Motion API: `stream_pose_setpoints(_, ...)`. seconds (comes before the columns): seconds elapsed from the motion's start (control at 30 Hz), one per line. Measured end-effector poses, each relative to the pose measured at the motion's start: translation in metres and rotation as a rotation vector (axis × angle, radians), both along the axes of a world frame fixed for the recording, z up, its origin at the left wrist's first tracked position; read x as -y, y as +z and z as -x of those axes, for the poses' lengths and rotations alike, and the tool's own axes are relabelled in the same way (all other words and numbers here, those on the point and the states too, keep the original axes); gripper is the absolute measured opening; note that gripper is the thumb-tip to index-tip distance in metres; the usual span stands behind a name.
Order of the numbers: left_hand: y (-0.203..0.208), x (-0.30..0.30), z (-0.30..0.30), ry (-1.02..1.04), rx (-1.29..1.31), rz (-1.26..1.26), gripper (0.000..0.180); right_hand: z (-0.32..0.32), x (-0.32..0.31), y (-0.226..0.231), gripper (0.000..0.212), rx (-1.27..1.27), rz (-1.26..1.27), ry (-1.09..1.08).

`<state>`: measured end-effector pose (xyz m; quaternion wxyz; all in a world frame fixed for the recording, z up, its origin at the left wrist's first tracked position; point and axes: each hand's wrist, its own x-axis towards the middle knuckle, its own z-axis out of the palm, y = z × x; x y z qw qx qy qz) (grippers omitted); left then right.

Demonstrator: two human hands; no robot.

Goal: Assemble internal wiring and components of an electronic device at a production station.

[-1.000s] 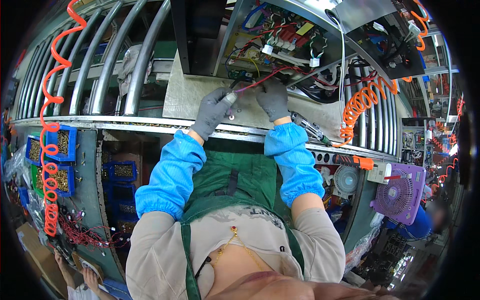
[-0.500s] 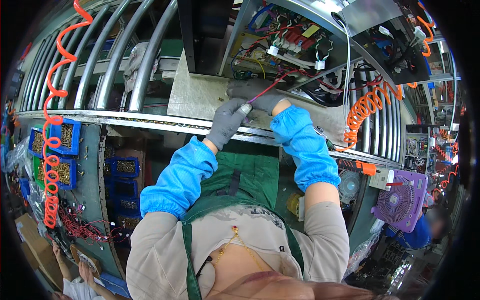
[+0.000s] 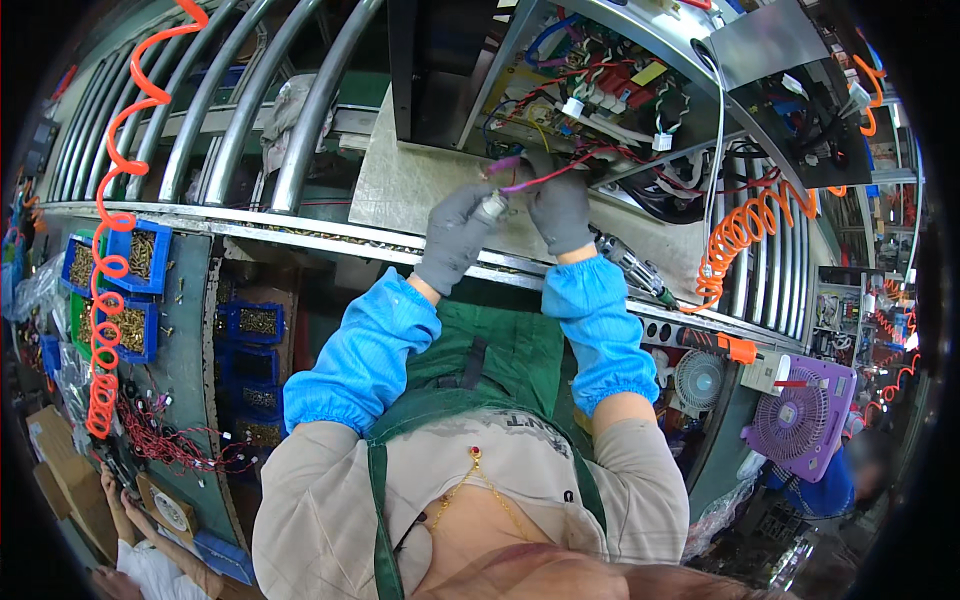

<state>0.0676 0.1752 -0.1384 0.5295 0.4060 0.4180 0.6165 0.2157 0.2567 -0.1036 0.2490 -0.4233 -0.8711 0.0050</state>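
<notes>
My left hand, in a grey glove, is closed around a small silver-grey round piece in front of the open metal cabinet. A red and purple wire runs from beside that piece, past my right hand, into the cabinet. My right hand, also gloved in grey, has its fingers bent at a short purple wire end; its fingertips are partly hidden. The open cabinet shows a circuit board and many wires with white plugs. Close by my right wrist, a power screwdriver lies at the conveyor edge.
Metal rollers flank a pale plate under the cabinet. Orange coiled hoses hang left and right. Blue bins of screws stand at left beside red wires. A purple fan stands right; another person's hands show lower left.
My right hand has drawn back toward me and turned upright, uncovering the screwdriver. A purple wire end now shows at its fingers. My left hand keeps the silver-grey piece; the view has shifted slightly.
</notes>
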Motion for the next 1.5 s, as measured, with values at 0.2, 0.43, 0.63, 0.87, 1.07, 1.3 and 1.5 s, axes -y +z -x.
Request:
stream_pose_setpoints(0.2,0.003,-0.005,-0.002,0.035,-0.04,-0.064,0.027,0.0,0.016,0.013,0.029,-0.101,0.132,-0.059)
stream_pose_setpoints(0.43,0.018,-0.002,-0.005,-0.014,-0.002,-0.064,0.027,-0.015,0.008,0.041,0.032,-0.219,0.309,0.292)
stream_pose_setpoints(0.63,0.012,-0.006,-0.003,0.045,0.037,-0.002,0.03,-0.019,0.019,0.032,0.024,0.087,0.141,-0.015)
stream_pose_setpoints(0.87,0.008,-0.011,0.0,0.08,-0.039,0.014,0.029,-0.007,0.036,0.023,0.02,-0.007,0.093,-0.033)
stream_pose_setpoints(1.07,0.016,-0.012,-0.002,0.065,-0.033,0.04,0.027,-0.01,0.037,0.019,0.026,-0.14,0.196,0.002)
stream_pose_setpoints(1.3,0.016,-0.019,0.005,0.025,0.045,0.124,0.028,-0.014,0.037,0.014,0.023,-0.15,0.295,0.031)
stream_pose_setpoints(1.5,0.027,-0.023,0.016,-0.011,-0.04,0.025,0.033,-0.008,0.033,0.003,0.023,-0.311,0.2,-0.041)
